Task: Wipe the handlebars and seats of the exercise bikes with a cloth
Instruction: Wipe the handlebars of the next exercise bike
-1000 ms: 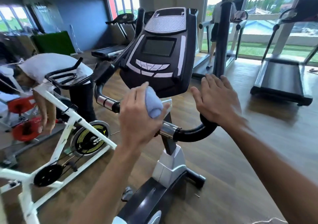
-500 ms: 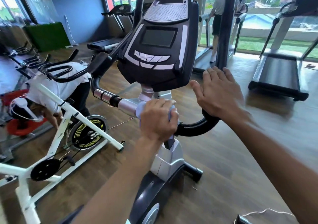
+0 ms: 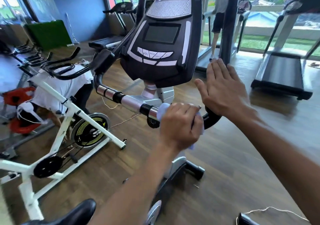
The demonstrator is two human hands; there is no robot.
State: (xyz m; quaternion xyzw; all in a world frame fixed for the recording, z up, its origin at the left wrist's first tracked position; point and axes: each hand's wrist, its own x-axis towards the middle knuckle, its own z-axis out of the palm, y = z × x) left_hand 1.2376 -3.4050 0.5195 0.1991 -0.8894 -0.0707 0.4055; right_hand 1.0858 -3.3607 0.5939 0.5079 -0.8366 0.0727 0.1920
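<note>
A black exercise bike with a large console (image 3: 162,39) stands right in front of me. Its handlebar (image 3: 124,100), silver and black, runs across below the console. My left hand (image 3: 180,124) grips a pale blue cloth (image 3: 161,111), wrapped round the bar's right half near the silver sensor. My right hand (image 3: 223,90) rests with straight fingers on the curved black right end of the handlebar (image 3: 210,121). The bike's black seat (image 3: 72,214) shows at the bottom edge.
A white spin bike (image 3: 57,114) stands close on the left, with a person in a white shirt (image 3: 57,88) bent over behind it. Treadmills (image 3: 284,72) line the windows on the right, one with a person (image 3: 220,10) on it. Thin cords lie on the wooden floor.
My left hand came down from in front of the console onto the handlebar and slid right along it with the cloth. The right hand stayed on the bar's right end.
</note>
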